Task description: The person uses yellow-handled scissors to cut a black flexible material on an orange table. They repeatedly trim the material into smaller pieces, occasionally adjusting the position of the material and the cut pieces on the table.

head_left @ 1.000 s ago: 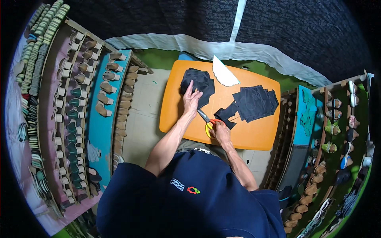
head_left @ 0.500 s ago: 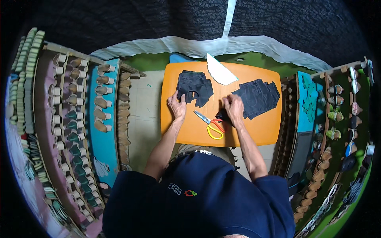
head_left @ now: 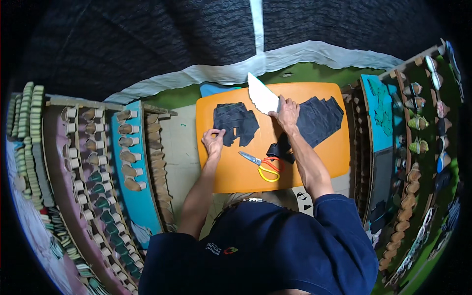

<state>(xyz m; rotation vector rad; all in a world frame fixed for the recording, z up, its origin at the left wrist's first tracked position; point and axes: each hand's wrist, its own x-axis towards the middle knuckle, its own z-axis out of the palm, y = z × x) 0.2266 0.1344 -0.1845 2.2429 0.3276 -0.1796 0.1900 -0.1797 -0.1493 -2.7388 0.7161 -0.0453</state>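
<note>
On the orange bench [head_left: 319,160], the left hand [head_left: 213,143] is curled at nine o'clock by black cloth [head_left: 238,118] at ten. The right hand [head_left: 286,116], arm [head_left: 306,158] stretched, touches the white piece [head_left: 262,97] at twelve. I can't tell if either hand grips.
</note>
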